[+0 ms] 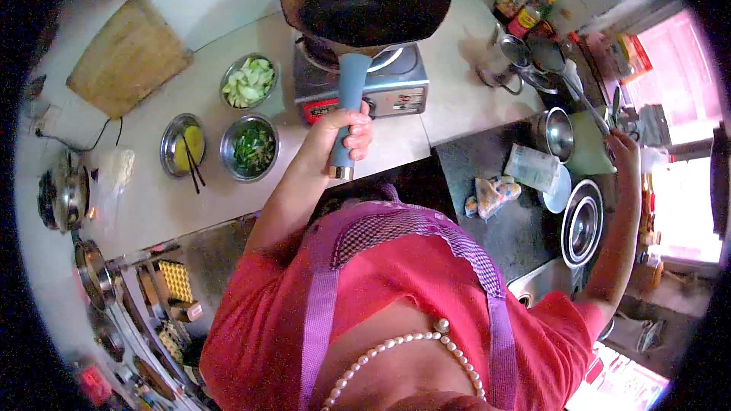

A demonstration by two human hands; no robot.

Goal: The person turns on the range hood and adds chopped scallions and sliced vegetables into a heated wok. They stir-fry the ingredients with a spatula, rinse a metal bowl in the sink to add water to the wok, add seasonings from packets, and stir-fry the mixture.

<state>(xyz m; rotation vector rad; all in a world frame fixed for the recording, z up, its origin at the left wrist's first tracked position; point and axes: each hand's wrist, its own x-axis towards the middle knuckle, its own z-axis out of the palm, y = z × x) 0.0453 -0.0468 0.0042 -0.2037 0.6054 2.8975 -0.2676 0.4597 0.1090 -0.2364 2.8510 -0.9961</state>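
My left hand (pixel 352 135) is wrapped round the blue-grey handle of a dark wok (pixel 373 4), which is tilted above a portable stove (pixel 396 80). The wok looks empty inside. Out to the right, my right hand (pixel 624 151) is closed on the handle end of a long metal ladle (pixel 582 95), whose head lies near a metal pitcher (pixel 499 65). Left of the stove stand a bowl of pale green chopped vegetable (pixel 249 82), a bowl of chopped leafy greens (pixel 253 148) and a bowl of yellow liquid (pixel 190 146) with chopsticks.
A cutting board (pixel 129 53) leans at the back left. Bottles (pixel 533 11) stand at the back right. On the dark counter are a cloth (pixel 495 195), a metal bowl (pixel 557 134) and nested bowls (pixel 582 224). A lidded pan (pixel 65 190) is at far left.
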